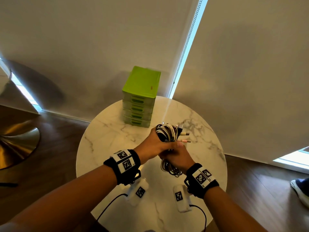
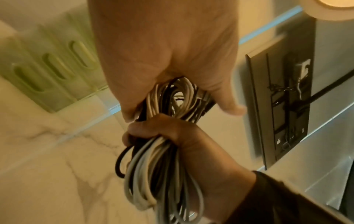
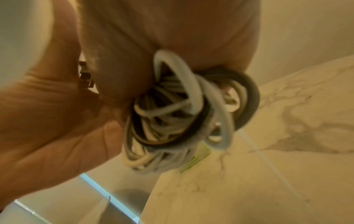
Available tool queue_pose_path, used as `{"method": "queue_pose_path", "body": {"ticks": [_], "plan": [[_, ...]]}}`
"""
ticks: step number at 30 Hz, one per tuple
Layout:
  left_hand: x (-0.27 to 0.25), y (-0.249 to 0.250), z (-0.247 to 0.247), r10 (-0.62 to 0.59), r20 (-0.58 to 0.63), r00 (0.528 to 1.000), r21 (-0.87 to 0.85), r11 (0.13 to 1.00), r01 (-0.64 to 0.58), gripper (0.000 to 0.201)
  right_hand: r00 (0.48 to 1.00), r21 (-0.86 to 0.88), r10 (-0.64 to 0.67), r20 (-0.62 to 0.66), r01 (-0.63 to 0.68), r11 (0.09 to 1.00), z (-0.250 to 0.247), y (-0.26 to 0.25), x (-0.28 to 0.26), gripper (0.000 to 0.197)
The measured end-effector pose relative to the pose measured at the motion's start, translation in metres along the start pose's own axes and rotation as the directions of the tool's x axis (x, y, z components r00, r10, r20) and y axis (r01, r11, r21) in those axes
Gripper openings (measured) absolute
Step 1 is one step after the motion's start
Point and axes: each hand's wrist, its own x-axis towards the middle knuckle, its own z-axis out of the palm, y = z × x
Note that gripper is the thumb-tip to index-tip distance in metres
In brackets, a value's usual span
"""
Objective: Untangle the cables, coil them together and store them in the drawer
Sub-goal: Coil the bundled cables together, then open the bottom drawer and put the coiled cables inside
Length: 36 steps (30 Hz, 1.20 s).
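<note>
Above the table (image 1: 107,131), two hands grip one cable bundle (image 1: 167,133).

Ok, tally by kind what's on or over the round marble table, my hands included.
Bundle of white and black coiled cables: 1
Green plastic drawer unit: 1
Hands gripping the bundle, left hand and right hand: 2
Total: 4
</note>
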Motion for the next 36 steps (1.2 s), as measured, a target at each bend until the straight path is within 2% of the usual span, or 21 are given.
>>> {"method": "queue_pose_path", "body": {"ticks": [3,5,6,7,9,12,14,17,19,21,25,31,33,36], "plan": [[-0.001,-0.012,-0.003,-0.044,-0.109,0.993,0.043,0.998,0.049,0.039,0.998,-0.014,-0.029,0.063,0.03,0.999,0.002,-0.005,0.002,0.026],[-0.008,-0.019,-0.003,-0.151,-0.268,0.952,0.076,0.981,0.177,0.077,0.99,0.033,-0.039,0.136,0.035,0.999,0.0,-0.012,0.004,0.031],[-0.011,-0.021,-0.003,-0.18,-0.339,0.924,0.094,0.97,0.223,0.09,0.982,0.112,-0.047,0.181,0.027,0.993,-0.001,-0.015,0.005,0.035],[-0.012,-0.023,-0.003,-0.174,-0.389,0.905,0.124,0.963,0.239,0.092,0.973,0.202,-0.051,0.226,0.005,0.979,-0.001,-0.016,0.006,0.04],[-0.012,-0.023,-0.002,-0.145,-0.422,0.895,0.175,0.956,0.237,0.083,0.958,0.356,-0.055,0.281,-0.051,0.933,0.003,-0.017,0.006,0.048],[-0.01,-0.023,0.0,-0.147,-0.428,0.892,0.223,0.939,0.262,0.08,0.968,0.446,-0.008,0.249,-0.107,0.888,0.012,-0.005,0.011,0.048],[-0.01,-0.025,-0.003,-0.182,-0.393,0.901,0.197,0.941,0.276,0.077,0.978,0.42,0.034,0.204,-0.119,0.9,0.015,0.003,0.017,0.036],[-0.007,-0.034,-0.015,-0.208,-0.267,0.941,0.083,0.968,0.238,0.07,0.986,0.37,0.075,0.148,-0.125,0.92,0.015,0.014,0.036,0.024],[-0.004,-0.042,-0.027,-0.226,-0.242,0.944,-0.022,0.974,0.227,0.049,0.991,0.32,0.098,0.096,-0.124,0.939,0.012,0.022,0.053,0.021],[0.003,-0.056,-0.042,-0.258,-0.321,0.911,-0.055,0.966,0.254,0.031,0.988,0.241,0.13,0.08,-0.145,0.959,0.009,0.032,0.073,0.016],[0.027,-0.107,-0.081,-0.346,-0.46,0.817,-0.104,0.935,0.338,0.031,0.974,0.167,0.196,0.109,-0.212,0.963,0.009,0.057,0.106,0.017],[0.087,-0.17,-0.125,-0.533,-0.479,0.697,-0.358,0.844,0.399,0.024,0.967,0.172,0.233,0.102,-0.248,0.953,0.018,0.074,0.139,0.022],[0.105,-0.184,-0.134,-0.559,-0.478,0.677,-0.372,0.827,0.421,0.026,0.962,0.196,0.255,0.099,-0.27,0.943,0.023,0.074,0.146,0.025],[0.125,-0.196,-0.142,-0.552,-0.485,0.678,-0.395,0.83,0.394,0.026,0.961,0.223,0.259,0.097,-0.274,0.935,0.029,0.072,0.152,0.025]]}}
